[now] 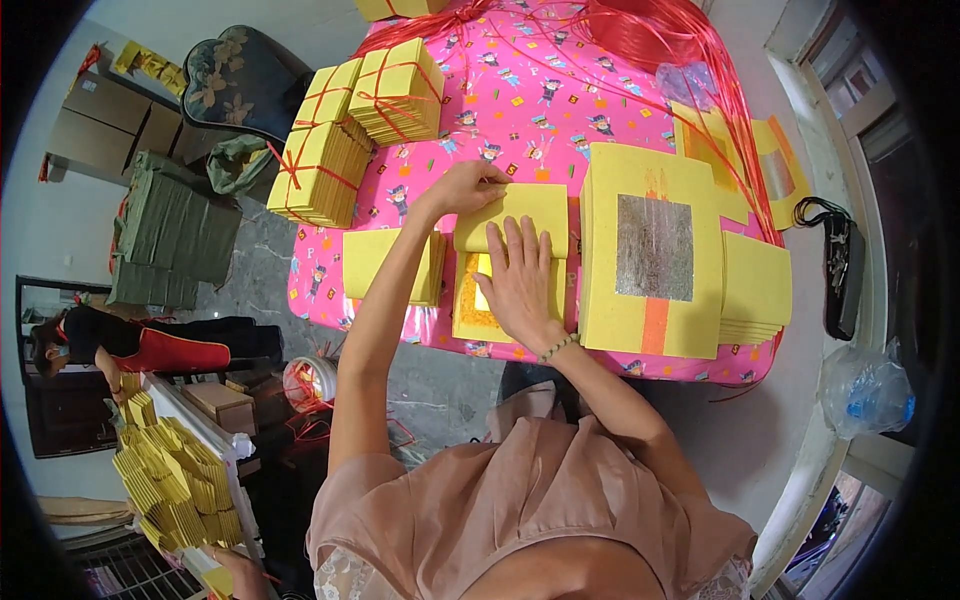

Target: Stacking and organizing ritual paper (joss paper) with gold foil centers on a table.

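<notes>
1. Yellow paper panel [549, 207], plain side up, lies near the front edge of the table, directly ahead of the person, under both hands.
2. Orange-patterned sheet [474, 318] shows below the panel, on the near side, with a lighter yellow block partly under the right hand. Cannot tell whether panel and sheet are one folded piece.
3. Right hand [518, 275]: palm down, flat, fingers extended and slightly spread, fingertips on the panel, palm over the patterned sheet. Beaded bracelet [560, 347] on that wrist.
4. Left hand [470, 188]: at the panel's far left corner, fingers bent toward the far edge. Cannot tell if it pinches the paper or only rests on it.
5. Left of the work: low yellow stack [385, 258], partly behind the left forearm.
6. Right of the work: tall yellow stack [655, 180], silver square and orange band on its top sheet. Smaller yellow stack [757, 275] just beyond it on the right.
7. Far left of the table: yellow bundles [398, 85] tied with red ribbon, set close together.
8. Far right: red strands [640, 35], coiled, running down the table's right side. All of this sits on a pink tablecloth [545, 125] with cartoon print.
9. Left side of the room: co-worker [185, 345] in black and red beside a second table carrying yellow paper piles [180, 480]. White bucket [310, 380] on the floor between the tables, red strands in it. Green sacks [170, 235] stand further back, near a dark floral chair [235, 85].
</notes>
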A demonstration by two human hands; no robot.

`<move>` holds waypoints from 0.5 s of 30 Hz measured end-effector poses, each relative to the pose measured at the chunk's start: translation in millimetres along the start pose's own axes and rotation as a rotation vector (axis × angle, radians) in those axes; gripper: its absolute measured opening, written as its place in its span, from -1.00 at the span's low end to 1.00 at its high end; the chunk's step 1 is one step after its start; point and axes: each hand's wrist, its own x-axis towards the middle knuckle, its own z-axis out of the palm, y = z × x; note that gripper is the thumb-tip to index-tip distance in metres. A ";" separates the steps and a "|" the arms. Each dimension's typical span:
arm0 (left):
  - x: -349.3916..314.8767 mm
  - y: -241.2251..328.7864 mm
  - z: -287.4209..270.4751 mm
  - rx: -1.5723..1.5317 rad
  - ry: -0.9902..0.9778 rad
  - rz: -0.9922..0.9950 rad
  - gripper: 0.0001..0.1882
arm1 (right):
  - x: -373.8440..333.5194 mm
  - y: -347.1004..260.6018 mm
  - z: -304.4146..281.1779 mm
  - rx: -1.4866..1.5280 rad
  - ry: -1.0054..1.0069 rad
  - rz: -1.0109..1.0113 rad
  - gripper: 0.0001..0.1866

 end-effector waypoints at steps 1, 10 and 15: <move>-0.3 0.1 0.2 0.001 0.009 -0.003 -0.69 | 0.7 -1.2 -1.2 0.011 -0.004 0.015 -0.22; -1.4 8.7 -0.2 0.023 0.036 -0.022 -0.69 | 2.8 0.7 11.4 -0.026 0.086 0.026 -0.30; -0.8 5.4 3.5 0.041 0.055 -0.026 -0.69 | 6.4 0.3 12.5 -0.020 0.112 0.041 -0.38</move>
